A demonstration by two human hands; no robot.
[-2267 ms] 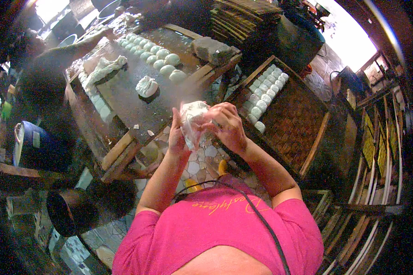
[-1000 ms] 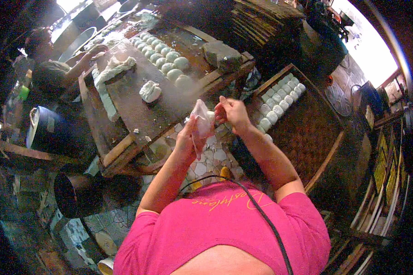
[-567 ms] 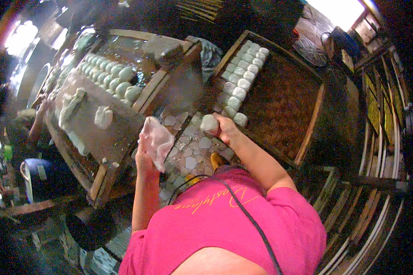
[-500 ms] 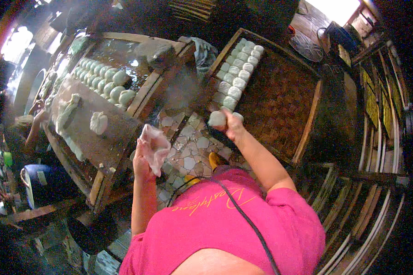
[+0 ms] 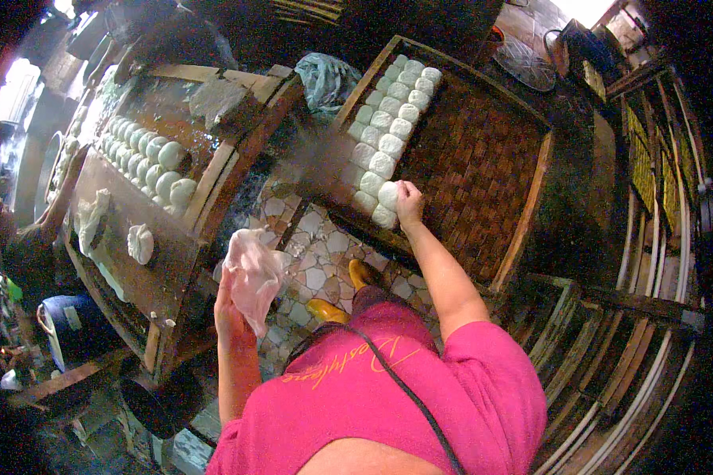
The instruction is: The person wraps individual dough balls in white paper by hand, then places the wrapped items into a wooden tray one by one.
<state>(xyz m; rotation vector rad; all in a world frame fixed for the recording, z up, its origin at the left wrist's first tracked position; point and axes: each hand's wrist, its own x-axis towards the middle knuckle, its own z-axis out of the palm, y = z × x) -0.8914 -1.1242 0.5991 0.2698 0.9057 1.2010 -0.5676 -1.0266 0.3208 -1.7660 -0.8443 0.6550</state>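
My right hand (image 5: 409, 207) is closed on a white, rounded tofu cake (image 5: 388, 192) at the near end of the rows in a woven tray (image 5: 475, 174) with a wooden frame. The other tofu cakes (image 5: 383, 165) lie side by side along the tray's left side. Over the tiled floor, my left hand (image 5: 231, 305) grips a thin, damp-looking whitish cloth (image 5: 255, 273) that hangs loosely over its fingers. Left of it, rows of pale round bundles (image 5: 166, 186) sit on a wooden table (image 5: 170, 257), with a crumpled cloth (image 5: 140, 244) in front of them.
A co-worker's arm (image 5: 65, 190) reaches over the table's far left side. A grey block (image 5: 220, 103) rests at the table's back, near a plastic bag (image 5: 325, 79). A blue drum (image 5: 65, 328) stands at lower left. Slatted wooden racks (image 5: 602, 356) line the right.
My right hand has brought the tofu cake down at the near end of the rows in the tray. My left hand still holds the cloth. The view has shifted slightly.
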